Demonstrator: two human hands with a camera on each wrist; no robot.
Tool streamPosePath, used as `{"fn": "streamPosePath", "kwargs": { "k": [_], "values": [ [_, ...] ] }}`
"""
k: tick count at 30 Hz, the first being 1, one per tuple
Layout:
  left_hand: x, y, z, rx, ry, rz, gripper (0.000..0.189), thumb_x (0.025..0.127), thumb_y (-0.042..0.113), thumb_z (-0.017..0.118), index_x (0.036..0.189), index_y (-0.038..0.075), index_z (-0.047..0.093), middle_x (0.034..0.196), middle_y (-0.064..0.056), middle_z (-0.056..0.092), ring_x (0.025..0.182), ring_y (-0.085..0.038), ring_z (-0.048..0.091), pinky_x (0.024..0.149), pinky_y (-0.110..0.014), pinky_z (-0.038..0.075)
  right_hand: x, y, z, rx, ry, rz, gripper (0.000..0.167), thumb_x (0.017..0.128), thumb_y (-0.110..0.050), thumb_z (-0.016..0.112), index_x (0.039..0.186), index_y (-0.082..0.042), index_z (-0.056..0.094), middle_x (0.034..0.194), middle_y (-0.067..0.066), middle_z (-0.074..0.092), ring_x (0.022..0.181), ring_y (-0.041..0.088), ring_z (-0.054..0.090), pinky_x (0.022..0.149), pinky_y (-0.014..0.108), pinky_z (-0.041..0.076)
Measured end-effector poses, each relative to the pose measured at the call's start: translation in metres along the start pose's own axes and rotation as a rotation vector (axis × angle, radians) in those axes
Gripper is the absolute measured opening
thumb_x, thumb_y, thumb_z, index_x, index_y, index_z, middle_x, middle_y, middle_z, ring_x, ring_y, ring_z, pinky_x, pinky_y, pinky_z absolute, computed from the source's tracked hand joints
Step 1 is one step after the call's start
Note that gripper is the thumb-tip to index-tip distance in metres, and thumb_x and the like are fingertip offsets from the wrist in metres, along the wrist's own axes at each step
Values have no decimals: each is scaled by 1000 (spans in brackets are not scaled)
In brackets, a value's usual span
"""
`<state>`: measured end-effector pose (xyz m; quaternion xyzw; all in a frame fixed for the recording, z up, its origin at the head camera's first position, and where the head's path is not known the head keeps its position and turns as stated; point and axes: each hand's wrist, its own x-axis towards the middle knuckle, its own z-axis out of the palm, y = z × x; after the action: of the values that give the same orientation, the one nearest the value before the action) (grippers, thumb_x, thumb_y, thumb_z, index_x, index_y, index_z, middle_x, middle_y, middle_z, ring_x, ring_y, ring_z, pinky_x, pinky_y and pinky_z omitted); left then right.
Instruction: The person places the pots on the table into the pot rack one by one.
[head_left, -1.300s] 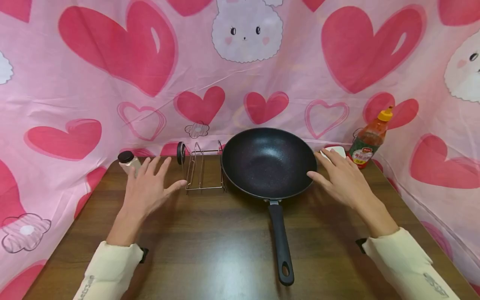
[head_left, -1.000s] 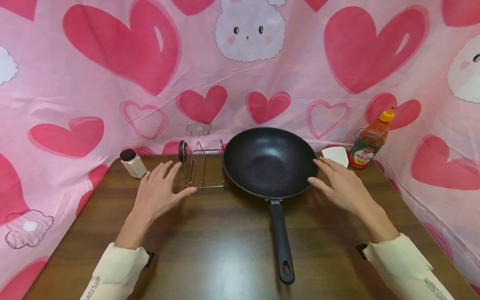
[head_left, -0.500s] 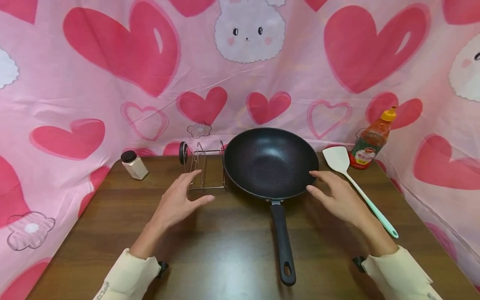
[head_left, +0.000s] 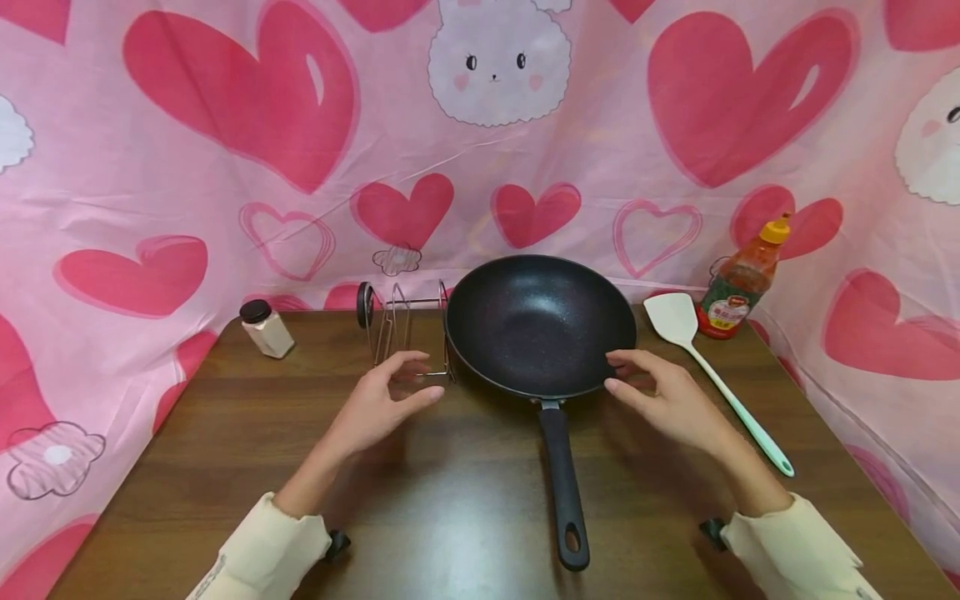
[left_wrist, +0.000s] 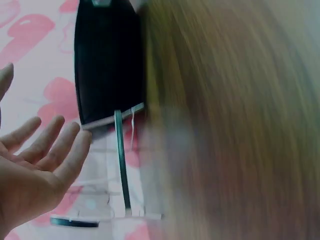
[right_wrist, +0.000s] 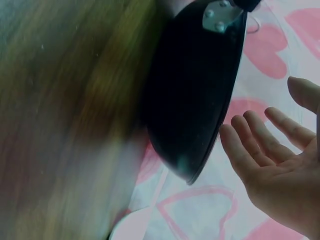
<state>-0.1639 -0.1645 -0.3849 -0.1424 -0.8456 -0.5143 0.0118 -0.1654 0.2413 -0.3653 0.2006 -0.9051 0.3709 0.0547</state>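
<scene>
A black frying pan (head_left: 540, 325) with a long dark handle (head_left: 564, 492) sits on the wooden table, the handle pointing toward me. My left hand (head_left: 381, 407) hovers left of the pan, fingers relaxed and holding nothing, in front of a wire rack (head_left: 408, 333). On the other side, my right hand (head_left: 663, 398) has its fingertips over the pan's right rim in the head view, and it holds nothing. The right wrist view shows the pan's outer side (right_wrist: 195, 90) beside the loosely spread fingers of the right hand (right_wrist: 280, 165).
A small jar with a black lid (head_left: 267, 329) stands at the back left. At the right lies a spatula (head_left: 720, 379) with a white blade and pale green handle. Behind it stands a sauce bottle (head_left: 742, 283) with a yellow cap. A heart-patterned cloth (head_left: 480, 150) hangs behind the table.
My left hand has come right and nearer me, from beside the jar to in front of the rack. My right hand has shifted slightly left and nearer, uncovering the spatula.
</scene>
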Motion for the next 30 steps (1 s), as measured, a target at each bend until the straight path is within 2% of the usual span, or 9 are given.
{"fn": "streamPosePath", "kwargs": {
  "k": [3,4,11,18,21,25,30],
  "values": [
    [0,3,6,-71,-32,-18,51,91,26,79,133,7,59,124,-16,66,112,-29,66,94,-50,51,0,-1,4,28,-34,-2,44,94,-19,75,131,-1,61,126,17,66,107,32,67,92,51,53],
    [0,4,8,-90,-43,-23,50,91,24,79,133,6,59,124,-16,67,112,-27,66,94,-49,52,0,-1,6,29,-38,-9,45,93,-19,77,130,0,61,125,17,66,107,32,67,92,51,53],
    [-1,12,19,-152,-86,-39,51,89,20,80,133,6,58,122,-15,68,112,-29,67,92,-45,53,-1,-5,12,24,-27,-36,41,87,-14,82,122,-2,66,116,13,69,100,27,68,88,48,56],
    [-6,15,26,-197,-111,-60,52,89,22,81,133,7,59,121,-12,69,111,-24,67,91,-38,53,-1,-11,20,54,-89,-33,39,87,-16,82,120,-3,67,106,9,70,96,31,67,83,39,57],
    [-8,16,29,-212,-124,-71,51,88,23,82,132,7,60,120,-10,69,111,-23,67,93,-40,52,0,-15,23,60,-108,-21,37,87,-19,82,118,-5,68,101,3,69,93,27,67,82,35,57],
    [-9,19,33,-216,-128,-78,49,88,23,82,129,7,62,117,-7,70,110,-23,67,94,-42,51,1,-19,27,61,-139,-10,35,88,-23,82,115,-5,68,97,2,69,89,17,67,79,34,57],
    [-10,22,39,-211,-183,-88,50,88,25,82,129,6,62,119,-8,69,110,-25,67,95,-42,51,2,-23,31,83,-169,32,33,89,-27,80,110,-3,71,94,-2,71,85,11,67,77,31,57]
  ]
}}
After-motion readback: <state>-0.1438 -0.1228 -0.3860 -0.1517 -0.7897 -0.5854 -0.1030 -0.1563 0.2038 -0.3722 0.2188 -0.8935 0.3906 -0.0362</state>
